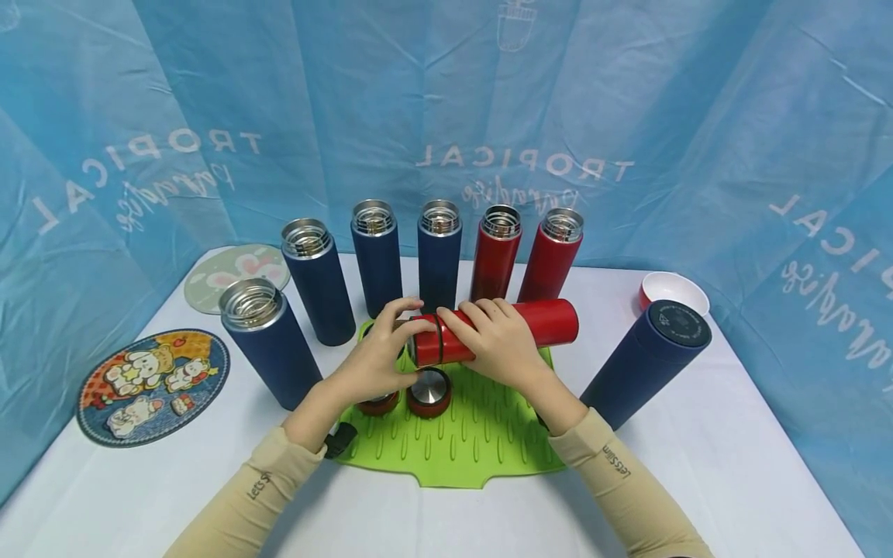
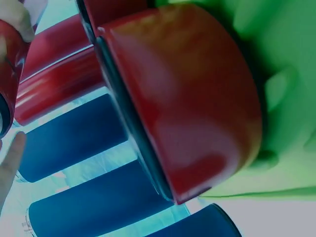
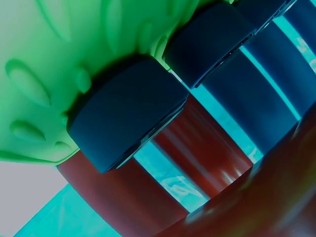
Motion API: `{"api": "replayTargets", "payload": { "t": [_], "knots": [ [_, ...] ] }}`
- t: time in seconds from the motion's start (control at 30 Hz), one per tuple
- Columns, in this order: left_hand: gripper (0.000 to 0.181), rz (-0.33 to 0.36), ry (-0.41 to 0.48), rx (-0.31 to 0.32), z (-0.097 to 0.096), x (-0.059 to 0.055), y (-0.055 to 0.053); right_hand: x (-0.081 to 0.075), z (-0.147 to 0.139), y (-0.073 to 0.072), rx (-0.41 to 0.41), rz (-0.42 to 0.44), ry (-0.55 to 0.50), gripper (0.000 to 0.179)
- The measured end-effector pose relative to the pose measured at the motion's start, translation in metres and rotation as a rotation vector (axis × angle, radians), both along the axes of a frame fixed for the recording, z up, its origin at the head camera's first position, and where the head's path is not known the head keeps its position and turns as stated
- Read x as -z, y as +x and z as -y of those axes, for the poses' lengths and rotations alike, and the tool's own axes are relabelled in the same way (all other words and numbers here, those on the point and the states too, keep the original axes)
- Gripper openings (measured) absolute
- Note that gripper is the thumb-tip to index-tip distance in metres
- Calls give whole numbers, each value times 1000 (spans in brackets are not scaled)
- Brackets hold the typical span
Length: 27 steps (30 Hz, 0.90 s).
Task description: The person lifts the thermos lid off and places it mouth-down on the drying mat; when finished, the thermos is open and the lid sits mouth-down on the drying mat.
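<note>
A red thermos bottle (image 1: 540, 322) lies level in the air over the green mat (image 1: 460, 453). My right hand (image 1: 498, 341) grips its body from above. At the bottle's left end, my left hand (image 1: 380, 349) holds the red lid (image 1: 424, 349), thumb below and fingers above; a black ring shows beside it. Below, two red lids (image 1: 429, 393) lie on the mat with silvery faces up. In the left wrist view, one red lid (image 2: 192, 103) looms close. Dark blue lids (image 3: 128, 113) sit on the mat in the right wrist view. The held bottle (image 3: 276, 197) fills the lower right there.
Open dark blue bottles (image 1: 317, 283) and two open red bottles (image 1: 551, 256) stand in an arc behind and left. At the right stands a dark blue bottle (image 1: 645, 364) with a dark round top, near a small bowl (image 1: 673, 291). Oval picture mats (image 1: 153, 387) lie left.
</note>
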<state>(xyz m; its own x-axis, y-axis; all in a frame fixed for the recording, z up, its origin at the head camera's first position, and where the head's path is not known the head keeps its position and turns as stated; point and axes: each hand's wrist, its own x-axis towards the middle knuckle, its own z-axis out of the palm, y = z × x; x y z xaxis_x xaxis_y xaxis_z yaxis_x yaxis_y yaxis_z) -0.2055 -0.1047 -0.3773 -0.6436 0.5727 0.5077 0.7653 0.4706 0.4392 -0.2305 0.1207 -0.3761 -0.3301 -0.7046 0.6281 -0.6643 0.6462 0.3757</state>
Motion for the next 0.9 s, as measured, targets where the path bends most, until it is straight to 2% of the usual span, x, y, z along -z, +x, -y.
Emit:
{"api": "replayTargets", "payload": {
  "t": [0.07, 0.13, 0.17, 0.3, 0.43, 0.53, 0.63, 0.73, 0.8, 0.83, 0.9],
  "knots": [
    [74, -87, -6, 4, -1, 1, -1, 1, -1, 0, 3, 3, -7, 69],
    [71, -98, 8, 8, -1, 0, -1, 1, -1, -1, 5, 6, -13, 69],
    [70, -78, 21, 11, -1, 0, -2, 2, -2, -1, 5, 6, -15, 69],
    [68, 93, 82, 11, 0, -1, -1, 2, -3, -1, 5, 9, -23, 69],
    [74, 272, 114, -58, 0, -3, 2, 3, -3, -1, 4, 18, -25, 73],
    [72, 358, 121, -129, -2, -6, 2, 3, -3, 0, 5, 28, -23, 75],
    [63, 398, 112, -172, -3, -9, 1, 2, -3, 1, 6, 30, -24, 75],
    [72, 404, 97, -173, -2, -9, 1, 1, -3, 1, 6, 26, -24, 75],
    [82, 388, 106, -129, -2, -8, 1, 0, -3, 1, 6, 20, -22, 75],
    [86, 362, 112, -97, -2, -7, 2, 0, -3, 1, 7, 19, -21, 75],
    [90, 262, 97, -40, -1, -5, 2, 0, -4, 1, 8, 15, -21, 75]
  ]
}}
